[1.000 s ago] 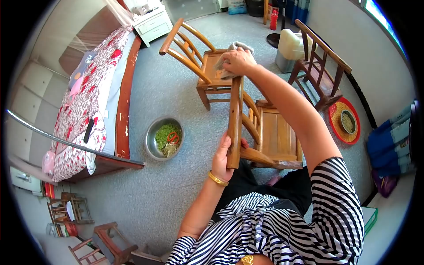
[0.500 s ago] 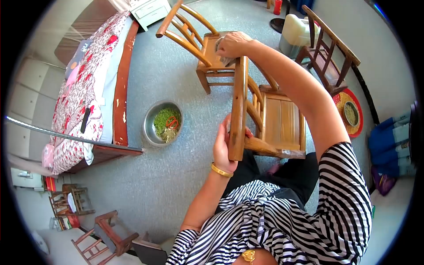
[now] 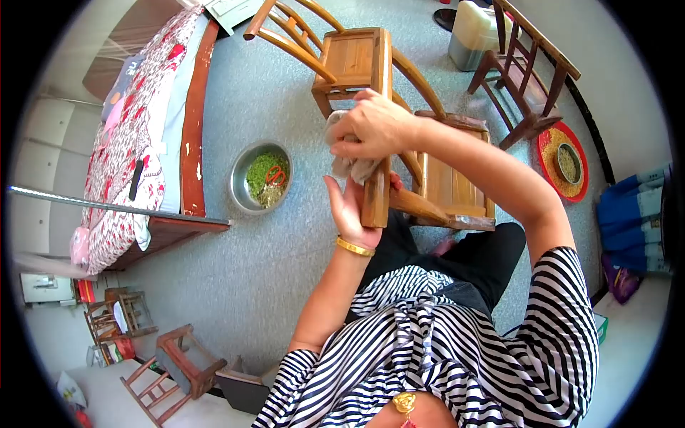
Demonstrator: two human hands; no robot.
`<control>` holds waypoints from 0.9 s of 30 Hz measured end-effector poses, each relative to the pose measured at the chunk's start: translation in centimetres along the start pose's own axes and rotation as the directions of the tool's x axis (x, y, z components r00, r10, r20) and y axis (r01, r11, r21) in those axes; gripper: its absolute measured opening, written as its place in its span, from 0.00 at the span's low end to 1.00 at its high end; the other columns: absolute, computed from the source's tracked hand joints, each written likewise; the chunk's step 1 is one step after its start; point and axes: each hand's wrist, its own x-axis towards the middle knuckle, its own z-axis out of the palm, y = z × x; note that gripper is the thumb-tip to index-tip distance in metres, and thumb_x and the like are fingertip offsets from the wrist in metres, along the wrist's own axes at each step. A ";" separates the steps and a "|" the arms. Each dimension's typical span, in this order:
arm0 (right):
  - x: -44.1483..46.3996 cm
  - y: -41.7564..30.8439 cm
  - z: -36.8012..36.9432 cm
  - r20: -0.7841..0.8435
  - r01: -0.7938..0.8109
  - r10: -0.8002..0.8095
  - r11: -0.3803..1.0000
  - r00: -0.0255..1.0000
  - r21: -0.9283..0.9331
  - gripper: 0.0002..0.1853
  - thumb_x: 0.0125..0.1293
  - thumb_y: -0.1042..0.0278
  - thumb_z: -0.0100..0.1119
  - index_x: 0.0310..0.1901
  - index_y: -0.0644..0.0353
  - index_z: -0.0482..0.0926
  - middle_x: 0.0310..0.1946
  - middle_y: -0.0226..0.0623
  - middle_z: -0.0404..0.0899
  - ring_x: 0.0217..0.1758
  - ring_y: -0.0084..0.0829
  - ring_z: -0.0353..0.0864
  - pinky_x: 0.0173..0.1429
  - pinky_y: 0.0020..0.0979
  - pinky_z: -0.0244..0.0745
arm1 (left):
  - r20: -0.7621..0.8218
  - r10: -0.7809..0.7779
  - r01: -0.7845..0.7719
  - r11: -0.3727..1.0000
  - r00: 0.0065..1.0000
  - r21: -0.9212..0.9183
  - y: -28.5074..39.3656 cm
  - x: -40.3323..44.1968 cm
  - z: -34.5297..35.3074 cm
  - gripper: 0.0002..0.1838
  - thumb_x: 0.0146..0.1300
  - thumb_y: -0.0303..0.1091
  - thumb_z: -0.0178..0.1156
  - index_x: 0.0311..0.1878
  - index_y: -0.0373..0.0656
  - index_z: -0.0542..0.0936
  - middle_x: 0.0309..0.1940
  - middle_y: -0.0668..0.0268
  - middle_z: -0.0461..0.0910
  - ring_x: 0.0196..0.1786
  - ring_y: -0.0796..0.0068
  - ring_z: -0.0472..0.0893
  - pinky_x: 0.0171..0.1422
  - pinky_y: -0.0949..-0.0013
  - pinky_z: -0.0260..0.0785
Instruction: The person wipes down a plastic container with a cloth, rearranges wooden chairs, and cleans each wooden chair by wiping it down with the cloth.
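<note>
Left hand [image 3: 349, 210]: partly closed. The lower end of the top rail [image 3: 376, 203] is cupped in its palm; fingers are curled behind the wood, the thumb spread clear. Firmness of hold cannot be told.

Right hand [image 3: 378, 127]: closed over a bunched grey cloth [image 3: 342, 160], which is pressed against the rail just above the left hand. The fingers beneath are partly hidden by the cloth.

The rail belongs to the nearer chair [image 3: 449, 175], positioned in front of the person's legs, its seat visible to the right of the rail.

Left of the hands, a metal bowl [image 3: 240, 187] is set on the floor [image 3: 235, 285]; chopped greens [image 3: 262, 165] and red-handled scissors [image 3: 275, 175] are contained in it. To the right, a red tray [image 3: 584, 164] is spread with yellow grains.

Farther out, a second light-wood chair [image 3: 351, 57] is seen past the rail. A dark chair [image 3: 544, 46] is placed near a pale jug [image 3: 467, 46].
</note>
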 end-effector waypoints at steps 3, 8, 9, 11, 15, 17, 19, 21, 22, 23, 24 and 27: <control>-2.6 -2.8 0.4 -0.046 0.052 -0.042 0.971 0.998 0.234 0.13 0.59 0.54 0.49 0.28 0.54 0.76 0.22 0.34 0.75 0.33 0.35 0.75 0.60 0.44 0.54 | 0.034 0.012 -0.012 1.000 0.999 -0.011 -0.1 0.2 -1.2 0.37 0.58 0.66 0.38 0.56 0.41 0.65 0.45 0.53 0.72 0.50 0.58 0.72 0.54 0.59 0.65; -7.0 -6.8 1.6 -0.311 0.209 -0.133 0.952 0.941 0.225 0.10 0.50 0.58 0.60 0.31 0.50 0.73 0.31 0.31 0.69 0.42 0.40 0.67 0.52 0.42 0.58 | 0.143 0.243 -0.280 0.879 0.959 0.385 -1.0 0.0 -2.9 0.30 0.62 0.62 0.36 0.56 0.50 0.66 0.56 0.64 0.68 0.60 0.65 0.65 0.64 0.58 0.56; -7.6 -7.3 2.1 -0.341 0.237 -0.155 0.947 0.927 0.215 0.10 0.49 0.59 0.62 0.31 0.49 0.73 0.33 0.30 0.70 0.44 0.41 0.67 0.50 0.41 0.60 | 0.111 0.120 -0.120 0.993 0.986 -0.010 -1.1 0.2 -3.2 0.30 0.62 0.62 0.37 0.57 0.50 0.65 0.56 0.63 0.67 0.61 0.65 0.64 0.65 0.58 0.54; -8.3 -7.9 2.5 -0.464 0.320 -0.271 0.947 0.843 0.029 0.09 0.48 0.60 0.59 0.31 0.49 0.72 0.37 0.24 0.72 0.42 0.34 0.67 0.45 0.34 0.63 | 0.250 -0.037 0.131 0.919 0.968 -0.373 -0.6 0.1 -3.9 0.30 0.63 0.61 0.37 0.58 0.49 0.64 0.56 0.62 0.67 0.61 0.65 0.63 0.65 0.58 0.53; -10.1 -9.0 3.6 -0.395 0.354 -0.433 0.899 0.810 -0.259 0.08 0.48 0.61 0.51 0.32 0.46 0.73 0.41 0.20 0.72 0.47 0.30 0.68 0.44 0.31 0.66 | 0.087 0.073 -0.112 0.522 0.994 0.845 0.6 -0.7 -4.5 0.17 0.66 0.38 0.44 0.56 0.44 0.67 0.47 0.66 0.72 0.50 0.77 0.71 0.57 0.70 0.64; -10.7 -8.9 4.9 -0.435 0.288 -0.424 0.893 0.794 -0.346 0.09 0.47 0.61 0.51 0.33 0.43 0.74 0.41 0.19 0.71 0.49 0.29 0.68 0.44 0.32 0.67 | -0.405 -0.135 0.101 0.989 0.905 -0.104 0.6 -1.5 -2.5 0.16 0.64 0.38 0.47 0.52 0.42 0.69 0.44 0.64 0.74 0.46 0.76 0.73 0.54 0.70 0.66; -11.8 -8.0 6.2 -0.448 0.286 -0.434 0.888 0.782 -0.361 0.09 0.47 0.61 0.51 0.34 0.42 0.74 0.41 0.19 0.71 0.49 0.29 0.68 0.45 0.32 0.67 | 0.112 -0.184 0.186 0.982 0.977 -0.013 0.3 -1.2 -12.3 0.22 0.66 0.47 0.39 0.52 0.41 0.70 0.45 0.57 0.74 0.48 0.65 0.75 0.56 0.63 0.65; -13.2 -6.4 8.0 -0.479 0.297 -0.450 0.883 0.753 -0.363 0.10 0.46 0.61 0.52 0.34 0.39 0.74 0.41 0.19 0.71 0.47 0.30 0.67 0.47 0.33 0.67 | 0.168 -0.198 0.225 0.961 0.966 -0.159 2.7 -1.6 -7.4 0.17 0.66 0.42 0.40 0.49 0.42 0.71 0.44 0.55 0.75 0.47 0.63 0.75 0.57 0.59 0.65; -14.2 -5.2 9.0 -0.435 0.243 -0.417 0.883 0.798 -0.402 0.10 0.46 0.61 0.52 0.34 0.39 0.74 0.40 0.19 0.70 0.47 0.30 0.67 0.47 0.33 0.67 | -0.045 -0.170 0.165 0.981 0.984 -0.103 3.0 -1.9 -7.3 0.17 0.65 0.42 0.42 0.49 0.43 0.70 0.44 0.57 0.75 0.47 0.65 0.75 0.55 0.60 0.65; -15.2 -4.4 9.9 -0.391 0.189 -0.378 0.877 0.839 -0.442 0.10 0.46 0.62 0.52 0.33 0.38 0.74 0.40 0.19 0.70 0.46 0.30 0.68 0.48 0.33 0.67 | -0.254 -0.123 0.118 0.992 0.959 -0.035 3.2 -2.1 -7.2 0.16 0.64 0.42 0.44 0.49 0.43 0.70 0.43 0.59 0.76 0.46 0.67 0.74 0.54 0.61 0.65; -16.1 -3.8 10.8 -0.392 0.188 -0.377 0.877 0.839 -0.442 0.10 0.46 0.62 0.52 0.33 0.38 0.74 0.40 0.19 0.70 0.46 0.30 0.68 0.48 0.33 0.67 | -0.255 -0.124 0.119 0.992 0.959 -0.035 3.7 -2.3 -7.0 0.16 0.64 0.42 0.44 0.49 0.43 0.70 0.43 0.59 0.76 0.46 0.67 0.74 0.54 0.61 0.65; -18.9 -2.7 11.9 -0.409 0.121 -0.307 0.899 0.859 -0.421 0.10 0.46 0.62 0.52 0.33 0.37 0.74 0.38 0.20 0.69 0.47 0.30 0.67 0.47 0.32 0.67 | -0.356 -0.025 0.114 0.967 0.934 0.229 4.7 -2.9 -5.9 0.16 0.62 0.43 0.48 0.49 0.44 0.71 0.45 0.63 0.75 0.50 0.69 0.72 0.55 0.62 0.62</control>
